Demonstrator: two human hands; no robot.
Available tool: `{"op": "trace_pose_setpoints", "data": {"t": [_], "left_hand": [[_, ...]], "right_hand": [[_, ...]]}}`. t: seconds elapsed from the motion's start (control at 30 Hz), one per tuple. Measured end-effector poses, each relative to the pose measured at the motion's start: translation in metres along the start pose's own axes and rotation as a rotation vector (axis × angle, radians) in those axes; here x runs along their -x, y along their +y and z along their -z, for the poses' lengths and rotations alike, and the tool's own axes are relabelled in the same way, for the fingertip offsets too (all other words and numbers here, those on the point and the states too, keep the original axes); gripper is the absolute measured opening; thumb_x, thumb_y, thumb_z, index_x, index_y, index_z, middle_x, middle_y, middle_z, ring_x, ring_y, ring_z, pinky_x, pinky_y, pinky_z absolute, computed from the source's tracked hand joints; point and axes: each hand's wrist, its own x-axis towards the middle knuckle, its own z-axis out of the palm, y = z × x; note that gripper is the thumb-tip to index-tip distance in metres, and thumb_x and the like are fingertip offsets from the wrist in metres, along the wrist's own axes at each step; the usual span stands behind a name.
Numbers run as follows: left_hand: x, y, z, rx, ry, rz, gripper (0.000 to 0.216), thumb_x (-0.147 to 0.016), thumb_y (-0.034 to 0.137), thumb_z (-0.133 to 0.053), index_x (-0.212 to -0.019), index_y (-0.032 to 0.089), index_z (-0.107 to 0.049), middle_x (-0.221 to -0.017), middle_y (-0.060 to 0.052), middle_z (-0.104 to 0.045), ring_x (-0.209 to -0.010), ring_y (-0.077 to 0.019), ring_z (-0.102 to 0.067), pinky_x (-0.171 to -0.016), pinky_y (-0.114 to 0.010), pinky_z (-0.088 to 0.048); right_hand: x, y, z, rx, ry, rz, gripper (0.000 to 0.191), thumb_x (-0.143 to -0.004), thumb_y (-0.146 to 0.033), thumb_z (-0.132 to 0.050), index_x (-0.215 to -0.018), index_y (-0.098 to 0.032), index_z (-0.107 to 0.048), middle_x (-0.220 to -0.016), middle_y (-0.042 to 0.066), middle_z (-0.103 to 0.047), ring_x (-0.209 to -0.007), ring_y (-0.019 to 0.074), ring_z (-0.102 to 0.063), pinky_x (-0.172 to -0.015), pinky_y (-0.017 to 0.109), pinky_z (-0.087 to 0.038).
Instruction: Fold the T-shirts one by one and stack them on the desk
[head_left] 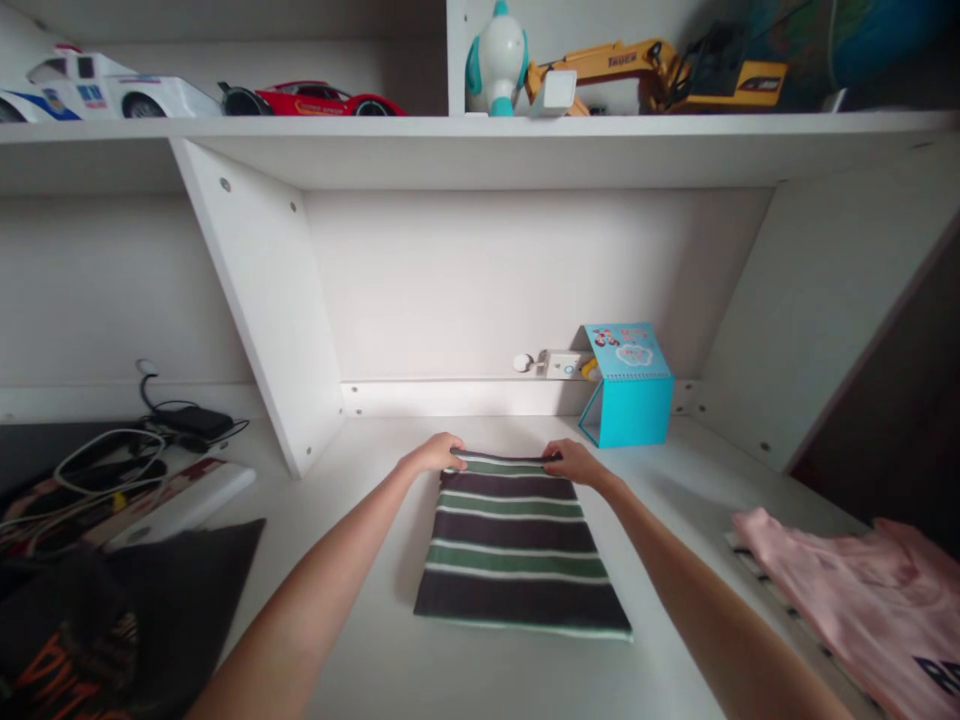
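Note:
A striped cloth [517,540], dark with green and white bands and folded into a flat rectangle, lies on the white desk in front of me. At its far left corner my left hand [441,453] pinches the edge between thumb and fingers. My right hand [574,463] grips the far right corner in the same way. The near edge of the cloth rests flat on the desktop. Whether it is a shirt or another garment, I cannot tell.
Pink clothing [862,590] lies at the right, over a striped piece. A blue desk calendar [634,410] stands behind, near a wall socket [564,365]. Cables [112,470] and dark clothing [150,610] occupy the left. An overhead shelf [525,125] bears toy vehicles.

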Motion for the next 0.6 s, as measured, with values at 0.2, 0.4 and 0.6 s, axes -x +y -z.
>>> {"op": "trace_pose_setpoints", "data": {"t": [0.2, 0.4, 0.6], "left_hand": [[0.008, -0.004, -0.01, -0.113, 0.082, 0.013, 0.034, -0.065, 0.032, -0.063, -0.094, 0.015, -0.063, -0.093, -0.006, -0.063, -0.087, -0.0211, -0.055, -0.072, -0.025, -0.039], [0.017, 0.002, -0.008, -0.107, -0.002, 0.034, 0.027, -0.061, 0.035, -0.066, -0.077, 0.013, -0.066, -0.07, -0.002, -0.064, -0.069, -0.0184, -0.057, -0.061, -0.023, -0.039], [0.038, 0.044, 0.036, -0.024, 0.054, -0.146, 0.033, -0.065, 0.036, -0.065, -0.089, 0.014, -0.063, -0.085, -0.002, -0.064, -0.079, -0.016, -0.055, -0.07, -0.022, -0.04]], "right_hand": [[0.005, 0.012, -0.004, 0.056, -0.023, -0.131, 0.027, -0.086, -0.034, -0.053, -0.106, -0.016, -0.055, -0.108, 0.005, -0.056, -0.093, 0.0178, -0.055, -0.079, 0.038, -0.047], [0.024, 0.004, -0.005, 0.006, -0.069, -0.22, 0.027, -0.086, -0.034, -0.052, -0.104, -0.014, -0.055, -0.099, 0.004, -0.058, -0.081, 0.0141, -0.058, -0.069, 0.032, -0.05], [0.055, -0.018, 0.048, -0.055, 0.141, -0.097, 0.022, -0.079, -0.031, -0.06, -0.09, -0.012, -0.056, -0.072, 0.0, -0.058, -0.063, 0.0113, -0.055, -0.057, 0.025, -0.047]]}}
